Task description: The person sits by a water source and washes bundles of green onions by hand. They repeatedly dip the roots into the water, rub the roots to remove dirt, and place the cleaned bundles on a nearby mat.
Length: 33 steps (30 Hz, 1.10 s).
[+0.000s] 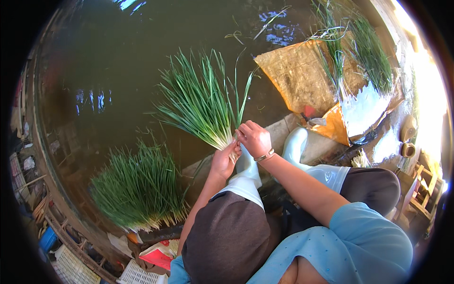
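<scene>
My left hand (224, 160) is closed around the pale root ends of a bunch of green Chinese chives or thin scallions (200, 97). Its leaves fan out over murky water. Close against it, my right hand (254, 137), a bracelet on the wrist, pinches one or two separate long green stalks (242, 103) at their lower ends. The fingertips are partly hidden by the hand itself. A large heap of the same greens (138, 186) lies at the left, root ends towards me.
White rubber boots (295, 142) stand on a concrete ledge (278, 129) beside the water (117, 46). At right, an orange-edged sheet (298, 72) carries more greens (370, 53). White plastic baskets (76, 264) and a red packet (156, 256) lie lower left. A wooden stool (424, 193) is far right.
</scene>
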Available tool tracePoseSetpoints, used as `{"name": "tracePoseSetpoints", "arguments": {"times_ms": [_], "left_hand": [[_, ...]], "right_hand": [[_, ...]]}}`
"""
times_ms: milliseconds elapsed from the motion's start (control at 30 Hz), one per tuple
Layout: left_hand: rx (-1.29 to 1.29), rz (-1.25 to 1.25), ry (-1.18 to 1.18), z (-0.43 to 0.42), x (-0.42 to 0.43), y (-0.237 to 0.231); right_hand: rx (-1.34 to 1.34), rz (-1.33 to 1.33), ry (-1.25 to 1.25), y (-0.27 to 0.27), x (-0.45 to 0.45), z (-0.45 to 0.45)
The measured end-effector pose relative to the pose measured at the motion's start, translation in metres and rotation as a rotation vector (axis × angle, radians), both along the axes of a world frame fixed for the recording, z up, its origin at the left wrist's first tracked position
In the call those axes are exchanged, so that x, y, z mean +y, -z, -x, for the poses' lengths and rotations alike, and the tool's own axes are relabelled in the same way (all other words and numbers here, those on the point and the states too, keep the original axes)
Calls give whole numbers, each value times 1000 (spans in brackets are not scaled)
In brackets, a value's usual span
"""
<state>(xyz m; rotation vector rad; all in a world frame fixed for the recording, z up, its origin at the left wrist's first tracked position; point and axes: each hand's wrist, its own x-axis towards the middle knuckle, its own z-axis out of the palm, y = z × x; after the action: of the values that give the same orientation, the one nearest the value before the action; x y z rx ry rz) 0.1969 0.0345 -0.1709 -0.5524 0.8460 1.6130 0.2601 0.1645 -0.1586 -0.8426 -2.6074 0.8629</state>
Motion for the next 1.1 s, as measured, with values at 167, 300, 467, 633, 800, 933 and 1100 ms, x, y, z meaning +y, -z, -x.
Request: {"name": "tracePoseSetpoints", "arguments": {"times_ms": [167, 300, 467, 633, 800, 933, 1100], "left_hand": [[41, -6, -33, 2, 3, 0], [103, -60, -40, 4, 5, 3], [153, 95, -57, 6, 2, 11], [162, 76, -34, 7, -11, 29], [260, 274, 42, 9, -24, 41], [82, 229, 163, 24, -16, 25], [-345, -288, -113, 63, 14, -50]], "right_hand": [[53, 153, 62, -3, -5, -5], [162, 121, -70, -10, -1, -5], [194, 198, -65, -24, 9, -2], [250, 158, 45, -27, 59, 15], [580, 928, 612, 15, 200, 13], [-146, 159, 701, 66, 280, -67], [-94, 84, 1020, 86, 307, -158]]}}
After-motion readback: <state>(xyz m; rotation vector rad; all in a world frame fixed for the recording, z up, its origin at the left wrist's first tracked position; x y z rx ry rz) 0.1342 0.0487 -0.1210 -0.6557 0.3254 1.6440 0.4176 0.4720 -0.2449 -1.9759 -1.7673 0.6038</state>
